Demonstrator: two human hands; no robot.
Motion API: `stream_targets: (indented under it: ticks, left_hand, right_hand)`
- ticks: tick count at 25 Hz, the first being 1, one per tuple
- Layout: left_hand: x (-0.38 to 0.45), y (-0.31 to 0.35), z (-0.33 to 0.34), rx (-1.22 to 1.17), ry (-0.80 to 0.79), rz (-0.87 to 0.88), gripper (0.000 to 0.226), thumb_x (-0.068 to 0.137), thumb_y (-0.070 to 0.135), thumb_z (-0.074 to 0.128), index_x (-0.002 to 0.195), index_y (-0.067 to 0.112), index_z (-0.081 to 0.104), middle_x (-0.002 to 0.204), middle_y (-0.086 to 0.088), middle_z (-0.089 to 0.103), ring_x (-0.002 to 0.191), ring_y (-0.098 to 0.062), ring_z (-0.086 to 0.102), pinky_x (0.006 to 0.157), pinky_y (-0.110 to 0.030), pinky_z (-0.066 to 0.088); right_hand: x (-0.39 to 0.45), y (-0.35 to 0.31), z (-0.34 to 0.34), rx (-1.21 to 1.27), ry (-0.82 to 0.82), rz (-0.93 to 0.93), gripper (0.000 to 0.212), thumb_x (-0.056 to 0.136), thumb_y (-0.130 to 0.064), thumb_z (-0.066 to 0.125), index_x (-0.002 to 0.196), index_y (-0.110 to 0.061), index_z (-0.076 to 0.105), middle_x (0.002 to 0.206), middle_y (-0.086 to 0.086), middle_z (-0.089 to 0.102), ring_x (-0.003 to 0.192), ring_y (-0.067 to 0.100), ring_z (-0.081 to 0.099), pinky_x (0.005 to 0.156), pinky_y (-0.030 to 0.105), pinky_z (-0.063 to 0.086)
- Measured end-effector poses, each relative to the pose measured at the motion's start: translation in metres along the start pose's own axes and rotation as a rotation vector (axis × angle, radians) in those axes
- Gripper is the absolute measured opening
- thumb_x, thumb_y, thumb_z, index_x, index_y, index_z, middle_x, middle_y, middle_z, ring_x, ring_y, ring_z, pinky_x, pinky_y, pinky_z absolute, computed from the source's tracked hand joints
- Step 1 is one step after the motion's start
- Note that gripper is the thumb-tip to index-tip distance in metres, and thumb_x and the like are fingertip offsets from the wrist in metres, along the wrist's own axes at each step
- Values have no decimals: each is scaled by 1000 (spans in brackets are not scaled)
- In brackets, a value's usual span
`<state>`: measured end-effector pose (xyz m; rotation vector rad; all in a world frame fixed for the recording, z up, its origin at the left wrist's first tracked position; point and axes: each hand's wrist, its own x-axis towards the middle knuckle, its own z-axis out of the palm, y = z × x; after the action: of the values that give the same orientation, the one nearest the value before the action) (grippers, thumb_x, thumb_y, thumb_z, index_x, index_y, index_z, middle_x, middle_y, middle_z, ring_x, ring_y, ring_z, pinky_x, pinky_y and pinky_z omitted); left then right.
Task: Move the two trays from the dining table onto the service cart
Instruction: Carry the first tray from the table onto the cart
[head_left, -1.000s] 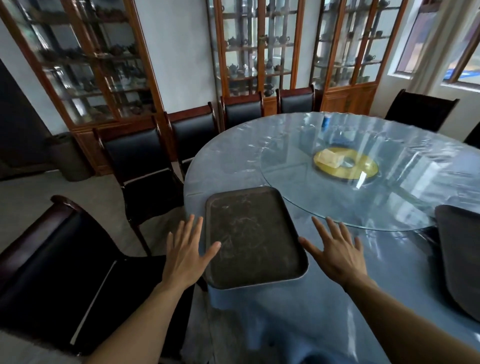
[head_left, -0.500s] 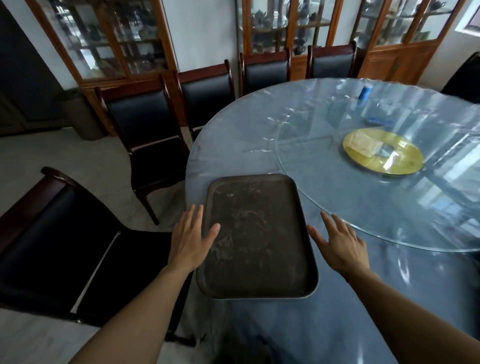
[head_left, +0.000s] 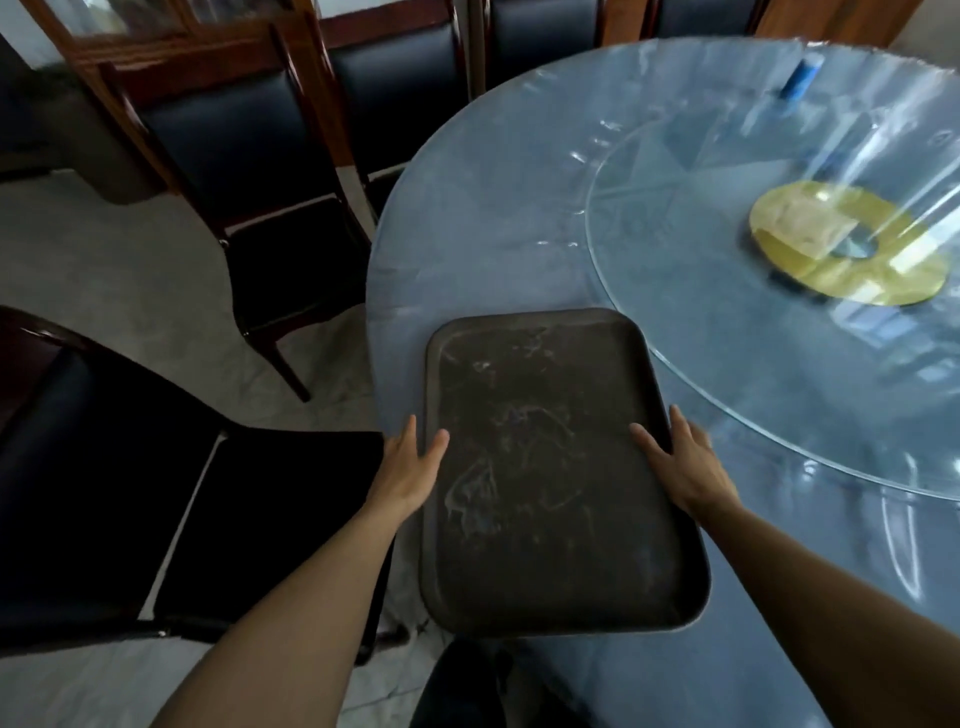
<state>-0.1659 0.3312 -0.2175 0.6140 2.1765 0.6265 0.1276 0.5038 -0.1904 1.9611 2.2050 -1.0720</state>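
Note:
A dark brown rectangular tray (head_left: 550, 467) lies on the round dining table (head_left: 493, 218), and its near end juts past the table's edge toward me. My left hand (head_left: 410, 473) clasps the tray's left rim, thumb on top and fingers along the outside. On the opposite rim my right hand (head_left: 680, 462) holds it the same way. No second tray and no service cart appear in this view.
A glass turntable (head_left: 727, 338) sits just beyond the tray, bearing a yellow disc (head_left: 852, 249). A blue bottle (head_left: 800, 78) stands at the far side. Black-cushioned wooden chairs (head_left: 260, 171) ring the table, and one chair (head_left: 104, 493) is close on my left.
My view has tilted down and moved closer to the table. Both hands went from hovering open beside the tray to closing on its left and right rims.

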Motion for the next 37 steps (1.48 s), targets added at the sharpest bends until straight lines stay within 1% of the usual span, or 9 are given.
stream_targets:
  ticks: [3, 6, 9, 12, 15, 19, 26, 31, 37]
  left_hand:
    - [26, 10, -2, -139, -83, -122, 82, 91, 69, 39, 157, 29, 10, 164, -9, 15, 146, -32, 25, 114, -52, 29]
    - [38, 23, -6, -260, -194, -266, 89, 83, 79, 40, 155, 40, 4, 164, 1, 14, 143, -33, 31, 102, -59, 41]
    - [47, 32, -12, -264, -313, -337, 105, 68, 93, 38, 154, 45, 4, 165, -1, 13, 144, -38, 26, 99, -66, 38]
    - [53, 39, -22, -367, -388, -435, 125, 52, 100, 39, 156, 35, 16, 162, -9, 22, 142, -44, 27, 103, -72, 32]
    - [58, 43, -32, -504, -443, -504, 125, 49, 100, 39, 155, 35, 22, 162, -13, 17, 143, -47, 21, 105, -76, 21]
    - [59, 42, -36, -556, -476, -512, 118, 54, 99, 35, 153, 36, 26, 161, -14, 22, 143, -48, 22, 106, -77, 16]
    - [58, 47, -44, -514, -516, -503, 114, 59, 99, 29, 154, 37, 24, 161, -15, 21, 142, -49, 23, 106, -75, 19]
    - [52, 58, -46, -524, -454, -435, 109, 63, 97, 28, 154, 38, 23, 162, -14, 17, 144, -47, 20, 109, -74, 14]
    - [59, 121, -59, -415, -440, -288, 100, 66, 97, 26, 146, 39, 39, 156, -11, 31, 139, -44, 30, 104, -74, 19]
  right_hand:
    - [17, 0, 7, 34, -51, 118, 94, 84, -75, 43, 157, -23, 11, 162, 13, 16, 143, 41, 26, 115, 54, 26]
    - [30, -2, 7, 113, -91, 200, 94, 86, -71, 47, 157, -23, 9, 160, 18, 20, 142, 42, 29, 116, 50, 26]
    - [44, -9, 3, 220, -150, 277, 92, 86, -72, 45, 157, -25, 11, 158, 20, 25, 141, 41, 33, 116, 49, 27]
    - [57, -20, -5, 338, -182, 351, 88, 84, -79, 37, 156, -31, 20, 159, 15, 26, 142, 38, 31, 115, 55, 27]
    - [64, -30, -13, 366, -249, 400, 93, 77, -88, 26, 153, -36, 24, 160, 11, 26, 143, 37, 29, 113, 61, 25]
    - [63, -36, -20, 425, -302, 492, 103, 67, -94, 18, 151, -36, 32, 157, 8, 31, 139, 38, 33, 101, 67, 30]
    - [60, -33, -44, 579, -293, 512, 95, 73, -91, 13, 149, -37, 33, 157, 15, 28, 141, 45, 28, 104, 76, 23]
    - [48, -34, -60, 616, -299, 487, 95, 73, -92, 16, 149, -38, 33, 156, 17, 29, 140, 45, 29, 101, 73, 27]
    - [34, -28, -92, 737, -232, 510, 98, 70, -94, 19, 146, -35, 38, 155, 15, 33, 138, 44, 32, 98, 70, 31]
